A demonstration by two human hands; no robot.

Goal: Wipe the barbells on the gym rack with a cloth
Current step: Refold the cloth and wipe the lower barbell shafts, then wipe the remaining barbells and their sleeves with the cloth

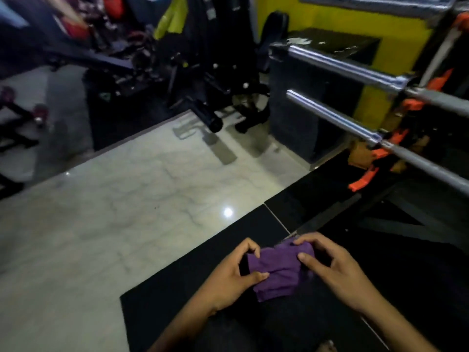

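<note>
A folded purple cloth (279, 270) is held low in front of me, above a black floor mat (182, 295). My left hand (233, 273) pinches its left edge between thumb and fingers. My right hand (332, 268) grips its right edge the same way. At the upper right, two steel barbells lie on a rack with orange hooks (375, 153): an upper barbell (340, 64) and a lower barbell (335, 115). A third bar (375, 3) crosses the top right corner. Both hands are well below and to the left of the bars.
A pale marble floor (127, 199) spreads to the left. Black gym machines (203, 72) stand at the back, with a dark box (312, 102) beside a yellow wall (355, 19). The rack's black base (406, 219) lies right of my hands.
</note>
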